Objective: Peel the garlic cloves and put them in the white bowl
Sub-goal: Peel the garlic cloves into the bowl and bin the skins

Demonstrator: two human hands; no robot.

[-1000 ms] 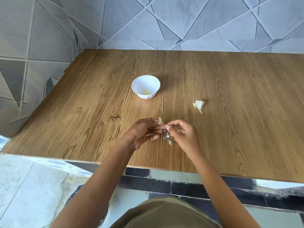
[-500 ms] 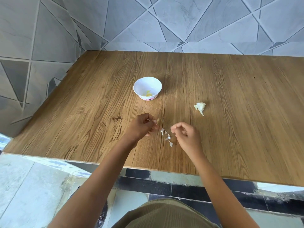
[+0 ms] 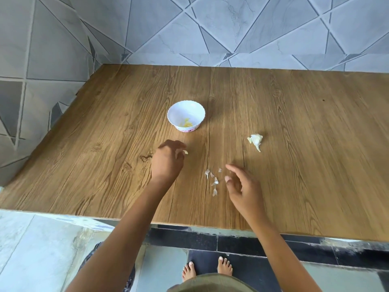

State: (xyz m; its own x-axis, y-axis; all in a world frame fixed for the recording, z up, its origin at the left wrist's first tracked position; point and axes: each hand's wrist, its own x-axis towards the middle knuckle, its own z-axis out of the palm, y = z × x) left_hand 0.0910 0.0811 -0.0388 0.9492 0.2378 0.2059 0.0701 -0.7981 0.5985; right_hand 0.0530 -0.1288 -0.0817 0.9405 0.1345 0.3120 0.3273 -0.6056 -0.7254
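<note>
Head view: your left hand is pinching a peeled garlic clove at its sides; likely light, firm, slippery. Right hand is hovering spread, empty.

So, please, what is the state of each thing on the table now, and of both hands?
white bowl: upright, some peeled garlic inside.
left hand: holds a clove at its fingertips, short of the bowl.
right hand: open, holds nothing.
garlic skins: loose on the table.
remaining garlic: unpeeled, untouched.
</note>
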